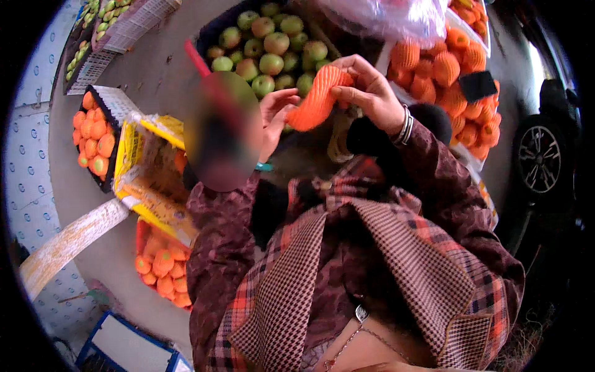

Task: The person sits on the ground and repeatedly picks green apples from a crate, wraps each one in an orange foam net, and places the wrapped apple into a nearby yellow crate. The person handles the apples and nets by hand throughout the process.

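My right hand [369, 95] pinches the upper end of an orange foam net sleeve [316, 101] between thumb and fingers. The sleeve looks soft and bent, hanging down toward my left hand [274, 122]. The left fingertips are at its lower end, but a blurred patch hides part of that hand, and a firm grip is not clear. Just beyond my hands, a dark-lined crate [202, 39] holds many green-red apples [271, 63]. To the right lies a pile of fruit in orange foam sleeves [446, 69].
A clear plastic bag [386, 18] bulges at the top. On the left stand an open yellow cardboard box [158, 172], a black-edged crate [113, 153] of orange-sleeved fruit and a pale post [76, 246]. A black flat object [478, 87] rests on the right-hand pile. A car wheel [539, 159] is at far right.
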Demonstrator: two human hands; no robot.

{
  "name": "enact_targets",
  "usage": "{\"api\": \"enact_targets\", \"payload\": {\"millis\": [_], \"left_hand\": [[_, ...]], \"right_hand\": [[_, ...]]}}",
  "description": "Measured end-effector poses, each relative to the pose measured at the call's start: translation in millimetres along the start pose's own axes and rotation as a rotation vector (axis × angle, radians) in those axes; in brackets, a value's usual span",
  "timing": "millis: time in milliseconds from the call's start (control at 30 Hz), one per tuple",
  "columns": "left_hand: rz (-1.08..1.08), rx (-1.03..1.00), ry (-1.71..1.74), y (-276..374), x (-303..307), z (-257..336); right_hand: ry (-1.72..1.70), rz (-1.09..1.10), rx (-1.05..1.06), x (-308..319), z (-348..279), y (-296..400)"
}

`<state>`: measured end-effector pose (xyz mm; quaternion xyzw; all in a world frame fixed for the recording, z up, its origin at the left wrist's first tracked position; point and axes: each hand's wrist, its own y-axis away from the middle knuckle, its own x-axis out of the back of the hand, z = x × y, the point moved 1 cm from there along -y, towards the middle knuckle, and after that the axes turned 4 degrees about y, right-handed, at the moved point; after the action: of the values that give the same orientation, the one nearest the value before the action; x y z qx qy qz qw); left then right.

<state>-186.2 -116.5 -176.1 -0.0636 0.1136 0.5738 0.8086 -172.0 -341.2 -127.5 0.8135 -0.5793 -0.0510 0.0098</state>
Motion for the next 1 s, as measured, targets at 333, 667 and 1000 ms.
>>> {"api": "enact_targets", "payload": {"millis": [333, 667, 1000], "left_hand": [[0.024, 0.186, 0.191, 104, -61, -61], [0.025, 0.241, 0.276, 91, -59, -62], [0.064, 0.386, 0.618, 84, -60, -62]], "right_hand": [[0.578, -0.081, 0.163, -33, 81, 99], [0.266, 0.081, -0.032, -44, 86, 116], [-0.383, 0.052, -0.068, -34, 113, 112]]}}
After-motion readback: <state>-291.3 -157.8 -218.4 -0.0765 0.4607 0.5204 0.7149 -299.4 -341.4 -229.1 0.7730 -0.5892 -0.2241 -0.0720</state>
